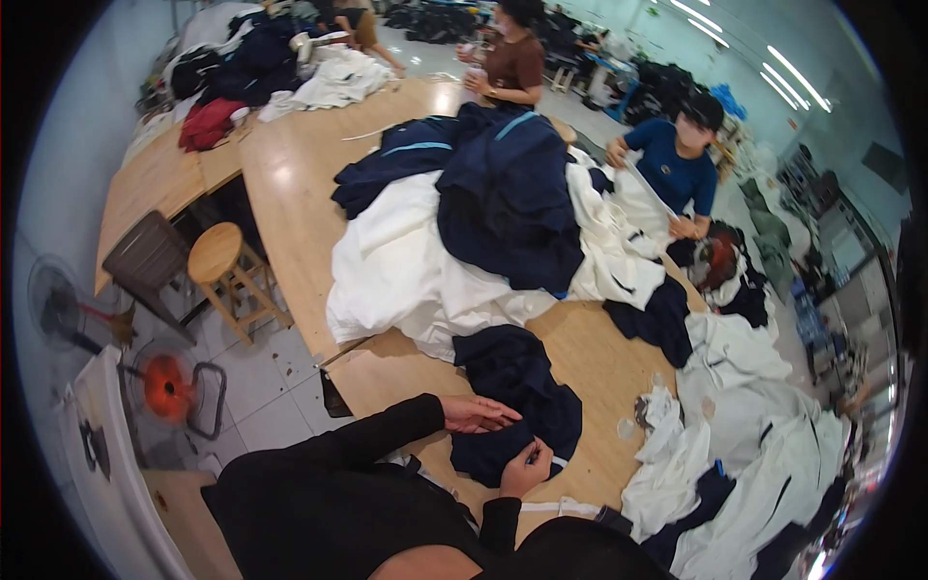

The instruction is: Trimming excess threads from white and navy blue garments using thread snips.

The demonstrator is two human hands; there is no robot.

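A navy garment (507,362) with a white stripe near its edge lies bunched on the wooden table in front of me. Over its near part my left hand (478,414) reaches in from the left, fingers stretched out and touching the cloth. My right hand (525,468) is closed at the garment's near right side, thumb and fingers pinched together. A small dark thing shows between those fingers; whether it is a tool or a fold of cloth I cannot make out.
Beyond the garment a big heap of white cloth (387,256) and navy garments (507,193) covers the table (290,193). White garments (744,454) pile up at the right. Across the table a person in blue (667,164) holds white cloth. A stool (217,253) and fan (166,385) stand left.
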